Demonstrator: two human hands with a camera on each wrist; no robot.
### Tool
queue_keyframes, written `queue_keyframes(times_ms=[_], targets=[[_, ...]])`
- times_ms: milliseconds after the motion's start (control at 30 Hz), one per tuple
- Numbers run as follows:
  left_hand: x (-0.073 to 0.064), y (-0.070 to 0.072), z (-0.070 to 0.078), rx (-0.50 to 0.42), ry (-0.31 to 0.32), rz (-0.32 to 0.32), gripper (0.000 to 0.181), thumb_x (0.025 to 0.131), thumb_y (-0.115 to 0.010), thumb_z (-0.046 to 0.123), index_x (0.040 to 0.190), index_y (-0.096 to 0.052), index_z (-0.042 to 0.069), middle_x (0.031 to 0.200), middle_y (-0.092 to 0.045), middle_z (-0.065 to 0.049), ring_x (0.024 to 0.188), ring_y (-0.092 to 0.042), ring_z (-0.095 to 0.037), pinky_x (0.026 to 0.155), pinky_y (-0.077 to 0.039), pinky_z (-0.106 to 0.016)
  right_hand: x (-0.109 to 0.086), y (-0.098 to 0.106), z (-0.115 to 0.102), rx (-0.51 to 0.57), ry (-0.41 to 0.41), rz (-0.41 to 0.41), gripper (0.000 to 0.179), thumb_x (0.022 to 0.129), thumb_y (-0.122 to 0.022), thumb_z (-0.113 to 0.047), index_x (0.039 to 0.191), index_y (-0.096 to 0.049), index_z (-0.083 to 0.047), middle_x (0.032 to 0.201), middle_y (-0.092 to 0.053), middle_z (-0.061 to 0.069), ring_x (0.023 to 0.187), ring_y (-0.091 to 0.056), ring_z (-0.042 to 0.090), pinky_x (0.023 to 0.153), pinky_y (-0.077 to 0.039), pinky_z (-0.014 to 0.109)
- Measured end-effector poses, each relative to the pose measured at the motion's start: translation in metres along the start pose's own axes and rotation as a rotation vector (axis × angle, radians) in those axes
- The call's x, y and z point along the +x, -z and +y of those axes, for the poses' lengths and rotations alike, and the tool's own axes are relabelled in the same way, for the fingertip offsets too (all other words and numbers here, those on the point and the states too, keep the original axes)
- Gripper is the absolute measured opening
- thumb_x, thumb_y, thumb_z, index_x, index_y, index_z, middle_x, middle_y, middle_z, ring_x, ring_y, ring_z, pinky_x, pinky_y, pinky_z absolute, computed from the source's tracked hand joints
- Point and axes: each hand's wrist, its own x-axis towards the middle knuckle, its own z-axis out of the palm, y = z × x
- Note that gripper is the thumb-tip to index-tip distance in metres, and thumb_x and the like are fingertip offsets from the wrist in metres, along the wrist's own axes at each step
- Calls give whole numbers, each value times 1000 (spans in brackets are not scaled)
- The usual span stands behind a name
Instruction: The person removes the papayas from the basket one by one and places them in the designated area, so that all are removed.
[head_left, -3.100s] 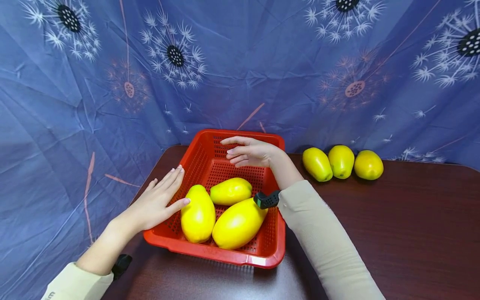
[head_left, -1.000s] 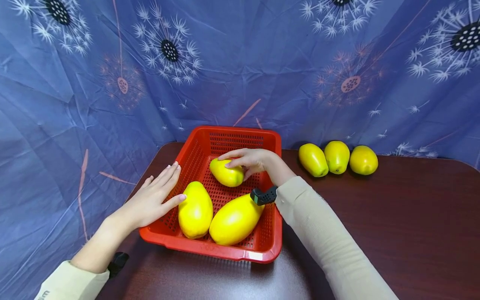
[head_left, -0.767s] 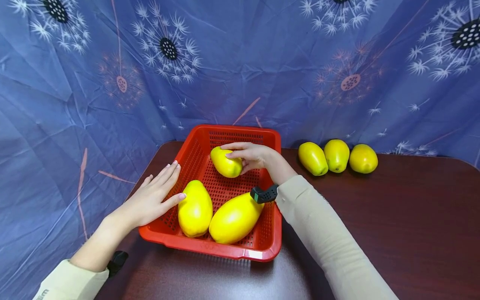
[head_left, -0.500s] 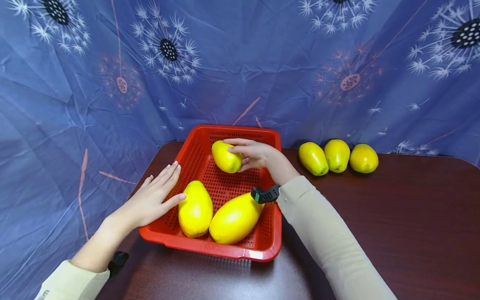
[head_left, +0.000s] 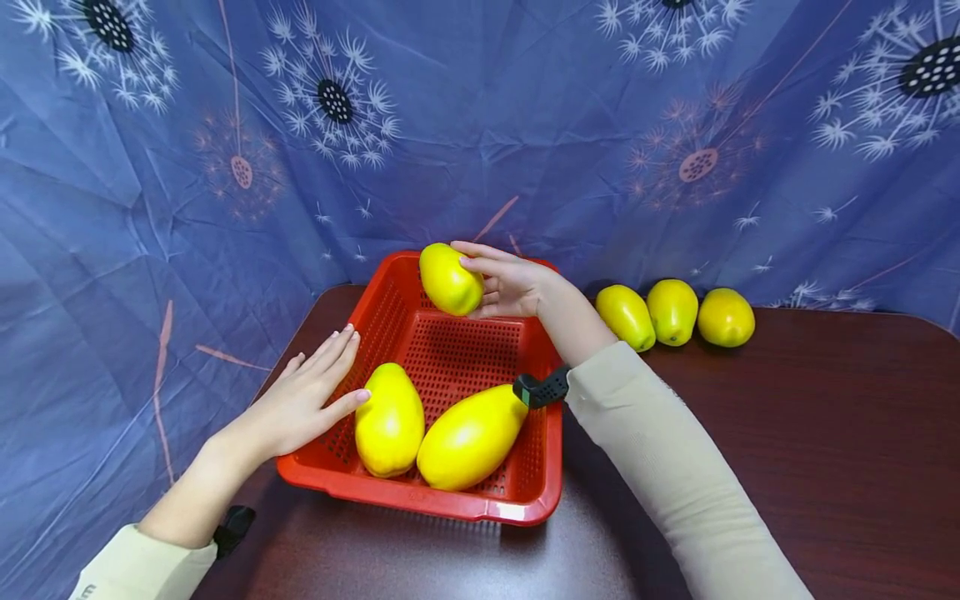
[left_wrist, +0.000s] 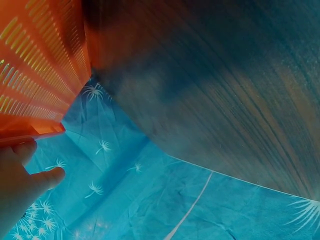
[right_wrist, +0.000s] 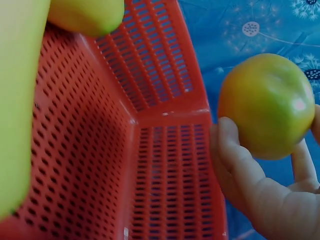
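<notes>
Papaya [head_left: 450,279], the small yellow one, is up above the far end of the red basket [head_left: 536,492]. We've got our right hand [head_left: 513,283] curled around it. Left hand [head_left: 303,404] rests flat-fingered on the basket's left rim, beside two papayas [head_left: 390,421] inside.

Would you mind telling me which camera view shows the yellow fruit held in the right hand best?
The right wrist view: the fruit fills the frame close up, with the right hand curled beneath it. The head view shows it smaller, lifted above the red basket. The left wrist view does not show it.
</notes>
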Motion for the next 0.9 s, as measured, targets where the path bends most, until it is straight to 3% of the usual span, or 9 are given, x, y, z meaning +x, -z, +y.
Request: queue_keyframes(times_ms=[233,433,567,700,900], targets=[[1,1,0,10,-1,0,78,94,-45,51,149,-15,6,156,-9,-11,141,-10,-34,105,-9,-64,-18,8,-19,-13,53,32,50,99,-46,-23,146,-30,-31,144,-33,17,126,-39,40,105,-29,54],[2,0,0,1,-1,-8,78,94,-44,52,150,-14,6,156,-8,-11,142,-9,-34,105,-9,-64,-37,19,-24,-33,90,40,52,99,-45,-22,147,-28,-30,143,-32,15,119,-44,36,106,-26,55],[0,-2,0,-6,3,-6,78,94,-44,51,149,-15,6,156,-8,-11,142,-9,-34,105,-9,-65,-49,24,-25,-69,108,28,53,99,-44,-23,148,-25,-29,140,-35,13,105,-55,30,102,-33,52],[-1,-2,1,-11,0,1,77,94,-45,50,149,-16,5,156,-9,-11,141,-9,-34,105,-9,-64,-60,28,-26,-98,134,21,53,99,-44,-23,149,-24,-27,136,-39,13,94,-62,24,91,-47,45],[-1,-1,0,-9,1,2,77,94,-44,51,149,-15,6,156,-8,-10,142,-9,-34,105,-9,-64,-79,41,-25,-129,167,2,60,97,-50,-24,149,-21,-25,132,-40,12,93,-63,19,82,-51,37]])
